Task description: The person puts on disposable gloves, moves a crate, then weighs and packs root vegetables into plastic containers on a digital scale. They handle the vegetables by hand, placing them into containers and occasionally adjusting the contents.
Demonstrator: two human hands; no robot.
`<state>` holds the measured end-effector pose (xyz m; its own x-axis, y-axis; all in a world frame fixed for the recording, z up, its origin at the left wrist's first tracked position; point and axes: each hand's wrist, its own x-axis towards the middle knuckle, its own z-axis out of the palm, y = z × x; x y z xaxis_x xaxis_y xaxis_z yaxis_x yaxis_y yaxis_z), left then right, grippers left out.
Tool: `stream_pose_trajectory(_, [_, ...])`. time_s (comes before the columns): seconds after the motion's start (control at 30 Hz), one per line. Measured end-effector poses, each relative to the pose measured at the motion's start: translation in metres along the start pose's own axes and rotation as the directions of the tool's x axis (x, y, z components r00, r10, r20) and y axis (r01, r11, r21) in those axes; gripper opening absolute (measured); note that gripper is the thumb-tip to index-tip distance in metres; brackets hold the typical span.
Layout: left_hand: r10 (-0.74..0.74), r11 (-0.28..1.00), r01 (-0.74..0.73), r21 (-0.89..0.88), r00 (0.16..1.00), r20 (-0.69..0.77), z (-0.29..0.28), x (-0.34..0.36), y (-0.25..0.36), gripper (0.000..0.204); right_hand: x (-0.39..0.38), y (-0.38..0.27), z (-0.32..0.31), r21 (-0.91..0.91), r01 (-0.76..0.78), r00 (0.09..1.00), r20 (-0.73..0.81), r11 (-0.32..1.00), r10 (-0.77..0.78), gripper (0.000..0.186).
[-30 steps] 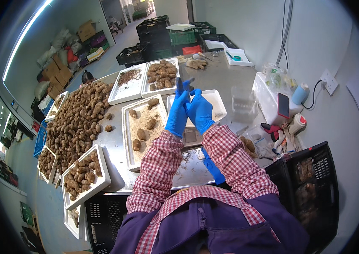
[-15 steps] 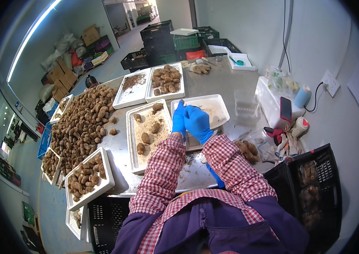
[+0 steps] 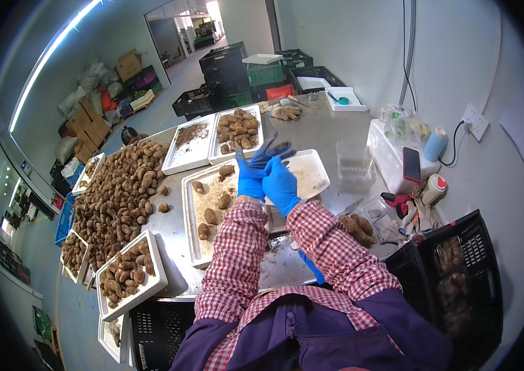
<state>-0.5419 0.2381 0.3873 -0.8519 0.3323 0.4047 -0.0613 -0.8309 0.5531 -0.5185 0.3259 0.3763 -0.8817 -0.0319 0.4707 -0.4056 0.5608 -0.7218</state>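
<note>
My left hand, in a blue glove with dark, soiled fingers, is stretched out with its fingers spread. Against its thumb side my right hand, also blue-gloved, is closed; whatever its fingers pinch is hidden, perhaps the left glove itself. Both hands are over the gap between two white trays. The left tray holds several brown, hairy taro corms on a dirt-covered bottom. The right tray has only light soil on it and is partly behind my right hand.
A large heap of taro covers the table's left side. Behind stand a taro-filled tray and a tray of crumbs. At right are a foam box, a phone, bagged taro and a black crate.
My left hand's fingers have spread out to the upper right, where before they were pressed together upright. My right hand has turned and lowered slightly. The whole view has shifted a little.
</note>
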Motion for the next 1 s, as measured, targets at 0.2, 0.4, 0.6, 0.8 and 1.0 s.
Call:
stream_pose_trajectory(0.2, [0.117, 0.852, 0.018, -0.523, 0.967, 0.225, -0.035, 0.004, 0.031, 0.074, 0.014, -0.016, 0.001, -0.046, 0.291, 0.949, -0.11, 0.955, -0.295, 0.013])
stream_pose_trajectory(0.4, [0.353, 0.875, -0.462, -0.141, 0.811, -0.467, -0.067, 0.008, 0.056, 0.037, -0.005, -0.036, 0.009, -0.072, 0.668, 0.738, -0.069, 0.741, -0.672, 0.018])
stream_pose_trajectory(0.6, [0.339, 0.885, -0.462, 0.056, 0.559, -0.757, -0.042, -0.007, 0.06, 0.094, -0.017, -0.048, 0.014, -0.178, 0.751, 0.643, -0.023, 0.636, -0.765, 0.007])
stream_pose_trajectory(0.8, [0.433, 0.723, -0.601, -0.34, 0.778, -0.455, 0.012, 0.003, 0.083, 0.097, -0.009, -0.06, 0.004, 0.356, 0.117, 0.986, 0.071, 0.927, -0.152, 0.021])
stream_pose_trajectory(1.0, [0.695, 0.571, -0.413, -0.709, 0.703, 0.151, 0.116, 0.0, 0.089, 0.067, 0.012, -0.089, -0.007, 0.847, 0.042, 0.997, -0.004, 0.53, -0.074, 0.023])
